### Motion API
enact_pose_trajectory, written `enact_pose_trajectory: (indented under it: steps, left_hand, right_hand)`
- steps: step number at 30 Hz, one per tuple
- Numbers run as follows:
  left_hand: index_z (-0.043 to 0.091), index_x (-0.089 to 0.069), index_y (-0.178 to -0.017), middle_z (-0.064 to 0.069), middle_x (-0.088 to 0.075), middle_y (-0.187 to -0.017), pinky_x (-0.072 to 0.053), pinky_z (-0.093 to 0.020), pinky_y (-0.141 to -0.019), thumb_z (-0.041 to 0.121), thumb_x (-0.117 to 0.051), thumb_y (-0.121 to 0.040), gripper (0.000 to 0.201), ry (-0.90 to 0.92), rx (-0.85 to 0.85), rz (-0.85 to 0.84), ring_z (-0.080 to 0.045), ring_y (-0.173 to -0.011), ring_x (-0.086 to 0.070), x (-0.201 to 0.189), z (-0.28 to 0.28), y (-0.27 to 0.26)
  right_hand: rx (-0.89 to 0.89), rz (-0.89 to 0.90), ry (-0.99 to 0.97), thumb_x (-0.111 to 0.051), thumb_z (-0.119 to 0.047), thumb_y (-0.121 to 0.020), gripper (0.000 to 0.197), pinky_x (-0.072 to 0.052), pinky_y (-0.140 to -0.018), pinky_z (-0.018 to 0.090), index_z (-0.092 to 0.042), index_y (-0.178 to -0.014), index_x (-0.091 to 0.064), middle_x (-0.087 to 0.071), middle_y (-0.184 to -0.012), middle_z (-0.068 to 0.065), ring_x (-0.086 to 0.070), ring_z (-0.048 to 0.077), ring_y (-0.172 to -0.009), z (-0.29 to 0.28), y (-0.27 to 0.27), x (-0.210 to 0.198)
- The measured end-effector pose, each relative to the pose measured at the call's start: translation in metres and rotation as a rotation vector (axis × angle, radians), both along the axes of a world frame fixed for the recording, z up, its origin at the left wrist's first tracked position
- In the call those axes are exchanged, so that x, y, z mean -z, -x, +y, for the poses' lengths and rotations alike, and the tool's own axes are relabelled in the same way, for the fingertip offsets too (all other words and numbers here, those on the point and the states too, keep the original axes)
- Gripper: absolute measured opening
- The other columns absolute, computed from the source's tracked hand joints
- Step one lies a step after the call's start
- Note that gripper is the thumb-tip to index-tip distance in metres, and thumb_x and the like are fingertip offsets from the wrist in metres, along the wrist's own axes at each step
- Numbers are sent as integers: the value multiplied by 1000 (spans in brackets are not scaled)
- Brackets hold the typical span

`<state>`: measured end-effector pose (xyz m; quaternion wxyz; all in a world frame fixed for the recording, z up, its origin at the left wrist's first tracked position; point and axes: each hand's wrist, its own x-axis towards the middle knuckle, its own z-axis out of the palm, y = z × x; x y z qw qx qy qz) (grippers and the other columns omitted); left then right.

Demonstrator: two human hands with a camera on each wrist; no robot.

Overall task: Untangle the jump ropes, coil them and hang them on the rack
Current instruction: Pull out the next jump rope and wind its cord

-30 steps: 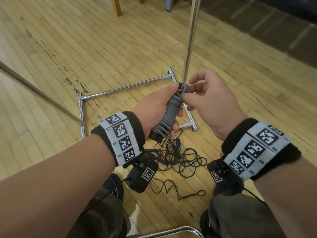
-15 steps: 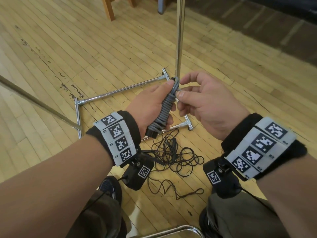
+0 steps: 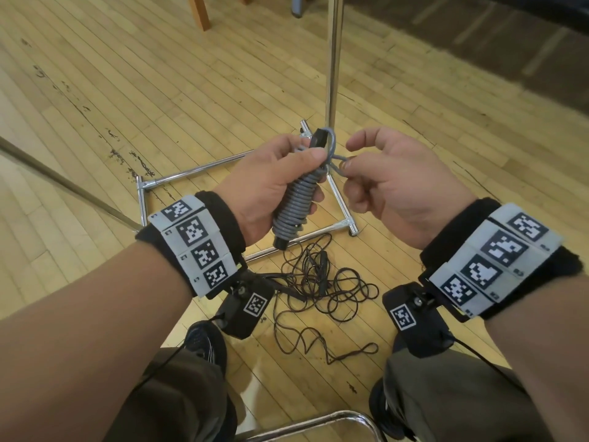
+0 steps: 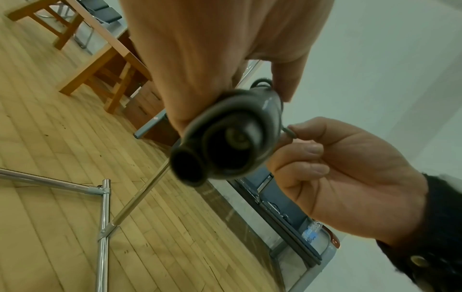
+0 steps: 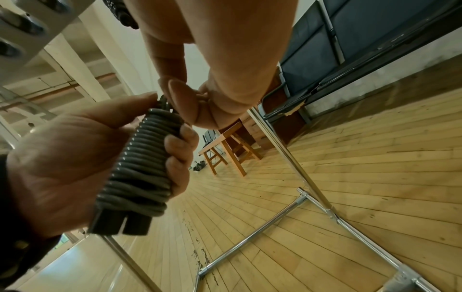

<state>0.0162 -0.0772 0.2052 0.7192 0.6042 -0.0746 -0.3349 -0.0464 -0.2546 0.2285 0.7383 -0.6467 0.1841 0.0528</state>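
The left hand (image 3: 271,183) is clamped round the grey jump rope wound tightly about its two black handles (image 3: 294,205). A second ago the right hand's (image 3: 392,183) fingers sat against the bundle's top; now they have drawn back and pinch a small loop of the rope's free end (image 3: 339,162) just beside it. Judgement: the coil is being tied off. The thin black rope tangled on the wooden floor (image 3: 322,282) awaits, near the chrome tubular rack (image 3: 333,74).
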Motion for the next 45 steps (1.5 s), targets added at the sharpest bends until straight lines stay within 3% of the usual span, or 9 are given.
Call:
enact_pose_trajectory:
  steps: [6, 11, 17, 21, 26, 29, 32, 40, 45]
  left_hand:
    - [17, -76, -102, 0, -69, -83, -56, -30, -69, 10, -78, -89, 15, -150, 83, -19, -15, -71, -64, 5, 4, -8]
    - [29, -73, -86, 1, -68, -84, -53, -37, -74, 21, -86, -71, 21, -277, 196, -125, -20, -77, -65, 5, 2, -6]
    - [11, -59, -102, -6, -71, -80, -55, -29, -55, 16, -79, -85, 26, -82, 178, -148, -24, -59, -66, -2, -5, 9]
    - [3, -55, -116, -5, -72, -84, -60, -33, -60, 13, -77, -89, 37, 33, 151, -80, -25, -63, -65, -7, -9, 11]
    - [-2, -50, -129, -9, -72, -84, -60, -35, -57, 25, -85, -77, 68, -134, 170, -113, -28, -61, -69, -6, -10, 9]
    - [8, -58, -116, -10, -74, -80, -58, -32, -54, 47, -74, -93, 49, -236, 199, -246, -27, -59, -70, -7, -9, 8]
    - [12, -62, -105, -11, -73, -74, -58, -32, -53, 55, -48, -107, 46, -311, 231, -304, -27, -57, -70, -9, -8, 9]
    - [12, -60, -97, -9, -72, -80, -63, -46, -67, 46, -61, -104, 34, -521, 271, -666, -20, -64, -75, -8, -10, 15]
    - [25, -61, -102, 3, -78, -87, -64, -46, -80, 50, -64, -101, 25, -552, 309, -597, -14, -75, -77, -4, -16, 15]
  right_hand:
    - [1, -8, -7, -52, 8, -94, 26, -34, -48, 30, -13, -109, -54, -50, -77, 10, -46, 15, -53, 0, 2, -4]
    - [28, -41, -52, -54, 10, -91, 26, -35, -45, 27, -11, -105, -54, -49, -78, 11, -44, 14, -52, -5, 2, -10]
    - [100, -20, -201, -59, -7, -99, 14, -47, -54, 29, -8, -112, -64, -68, -87, 8, -60, 16, -63, -7, 1, -2]
    - [17, 96, -160, -58, -37, -103, 35, -45, -62, 31, -12, -124, -73, -67, -101, 4, -58, 16, -76, 2, 3, 12]
    - [86, 42, -139, -55, -26, -106, 27, -46, -63, 31, -9, -115, -73, -70, -95, 8, -58, 19, -75, 6, 2, 18]
    - [94, 13, -131, -57, -23, -104, 25, -47, -63, 31, -3, -112, -71, -67, -94, 12, -58, 22, -76, 6, 1, 18]
    - [130, -4, -74, -62, -24, -101, 16, -46, -63, 30, -14, -96, -74, -66, -81, 3, -57, 15, -71, 3, -3, 15]
    - [204, -71, 105, -63, -22, -101, 33, -43, -66, 30, -19, -70, -71, -57, -67, 1, -51, 14, -65, -1, -2, 3]
    - [234, -158, 263, -62, -19, -101, 30, -47, -58, 16, -15, -73, -71, -58, -69, 5, -51, 9, -62, 1, 6, -7]
